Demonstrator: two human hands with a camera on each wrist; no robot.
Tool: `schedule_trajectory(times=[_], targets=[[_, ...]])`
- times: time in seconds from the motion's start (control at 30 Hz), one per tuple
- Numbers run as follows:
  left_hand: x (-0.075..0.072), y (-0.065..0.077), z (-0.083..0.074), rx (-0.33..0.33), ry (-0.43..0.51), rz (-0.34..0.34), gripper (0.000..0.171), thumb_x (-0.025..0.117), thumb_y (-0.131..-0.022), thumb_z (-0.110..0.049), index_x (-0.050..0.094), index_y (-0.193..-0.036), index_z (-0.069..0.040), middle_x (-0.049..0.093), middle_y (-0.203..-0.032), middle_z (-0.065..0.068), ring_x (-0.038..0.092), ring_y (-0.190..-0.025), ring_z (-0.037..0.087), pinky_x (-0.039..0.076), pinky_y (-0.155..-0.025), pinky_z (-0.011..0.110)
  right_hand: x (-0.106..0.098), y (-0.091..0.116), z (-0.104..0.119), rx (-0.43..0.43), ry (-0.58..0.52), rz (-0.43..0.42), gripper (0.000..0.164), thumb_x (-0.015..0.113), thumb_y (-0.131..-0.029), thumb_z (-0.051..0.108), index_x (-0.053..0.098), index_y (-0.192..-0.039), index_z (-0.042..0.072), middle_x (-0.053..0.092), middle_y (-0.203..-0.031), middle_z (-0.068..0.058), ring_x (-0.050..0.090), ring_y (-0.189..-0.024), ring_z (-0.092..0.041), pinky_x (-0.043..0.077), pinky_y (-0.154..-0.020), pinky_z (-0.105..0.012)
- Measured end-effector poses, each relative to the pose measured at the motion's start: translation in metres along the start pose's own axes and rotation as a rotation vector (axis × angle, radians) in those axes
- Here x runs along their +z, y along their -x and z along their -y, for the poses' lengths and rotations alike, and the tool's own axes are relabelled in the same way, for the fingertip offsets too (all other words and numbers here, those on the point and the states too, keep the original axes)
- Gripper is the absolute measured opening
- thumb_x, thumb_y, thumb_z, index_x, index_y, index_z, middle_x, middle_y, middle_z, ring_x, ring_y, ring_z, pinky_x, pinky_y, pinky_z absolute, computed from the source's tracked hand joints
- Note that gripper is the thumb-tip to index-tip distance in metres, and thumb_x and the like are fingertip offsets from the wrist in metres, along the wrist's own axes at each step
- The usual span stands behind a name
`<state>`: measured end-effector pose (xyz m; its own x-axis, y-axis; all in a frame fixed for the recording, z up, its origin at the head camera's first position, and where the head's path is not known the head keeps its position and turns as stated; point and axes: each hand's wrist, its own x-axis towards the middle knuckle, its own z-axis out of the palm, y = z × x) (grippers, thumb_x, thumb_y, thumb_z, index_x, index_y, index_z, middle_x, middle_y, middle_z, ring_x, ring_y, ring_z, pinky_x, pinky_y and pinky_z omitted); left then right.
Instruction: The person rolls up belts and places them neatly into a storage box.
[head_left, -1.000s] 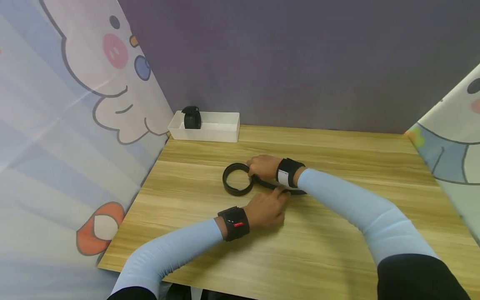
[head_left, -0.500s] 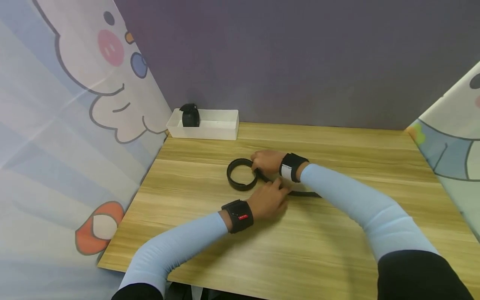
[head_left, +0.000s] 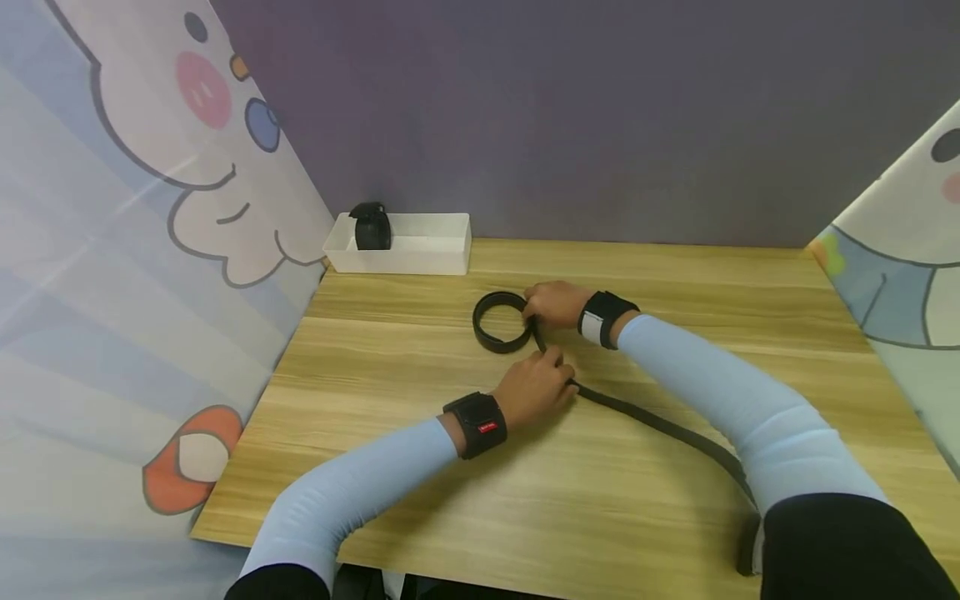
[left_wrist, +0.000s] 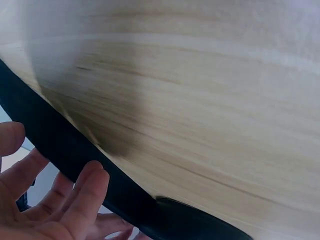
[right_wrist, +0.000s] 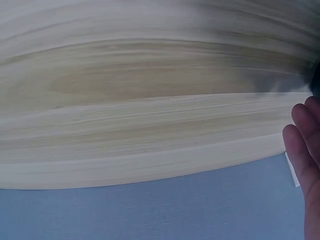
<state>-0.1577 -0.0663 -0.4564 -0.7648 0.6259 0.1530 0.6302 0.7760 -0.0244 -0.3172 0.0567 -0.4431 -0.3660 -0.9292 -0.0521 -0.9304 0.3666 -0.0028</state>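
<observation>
A black belt lies across the wooden table, one part wound into a round coil and the rest running toward the front right. My right hand grips it at the coil's right side. Closer to me, my left hand holds the strap between thumb and fingers. In the left wrist view the flat strap passes along the left fingers. What looks like the buckle end is partly hidden by the right sleeve. Only the fingers of the right hand show in the right wrist view.
At the table's back left stands a white tray with a rolled black item in it. A grey wall rises behind the table. Printed cartoon cloths hang at both sides.
The coil and my right hand have moved up and right in the view. More of the strap now shows toward the front right, with its thick end in sight. My left hand has stayed close by.
</observation>
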Motion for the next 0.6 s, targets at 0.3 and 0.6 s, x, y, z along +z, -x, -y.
schedule_trajectory(times=[0.3,0.6], targets=[[0.005,-0.012,0.006,-0.003,-0.035,-0.030,0.028,0.064,-0.103,-0.044,0.080,-0.101,-0.021,0.067,-0.100,0.001,0.068,-0.081,0.016,0.059,-0.062,0.028,-0.001,0.010,-0.013,0.033,0.000,-0.001,0.022,0.074,-0.094,0.005,0.080,-0.113,0.013,0.070,-0.100,-0.010,0.069,-0.088,-0.024,0.060,-0.075,-0.035],[0.007,-0.020,0.018,0.001,-0.029,0.049,0.029,0.062,-0.103,-0.044,0.080,-0.105,-0.021,0.066,-0.110,0.002,0.068,-0.086,0.017,0.061,-0.066,0.030,0.007,0.029,-0.032,0.149,-0.050,-0.005,0.024,0.075,-0.096,0.019,0.078,-0.119,0.011,0.070,-0.104,-0.014,0.068,-0.089,-0.026,0.059,-0.077,-0.039]])
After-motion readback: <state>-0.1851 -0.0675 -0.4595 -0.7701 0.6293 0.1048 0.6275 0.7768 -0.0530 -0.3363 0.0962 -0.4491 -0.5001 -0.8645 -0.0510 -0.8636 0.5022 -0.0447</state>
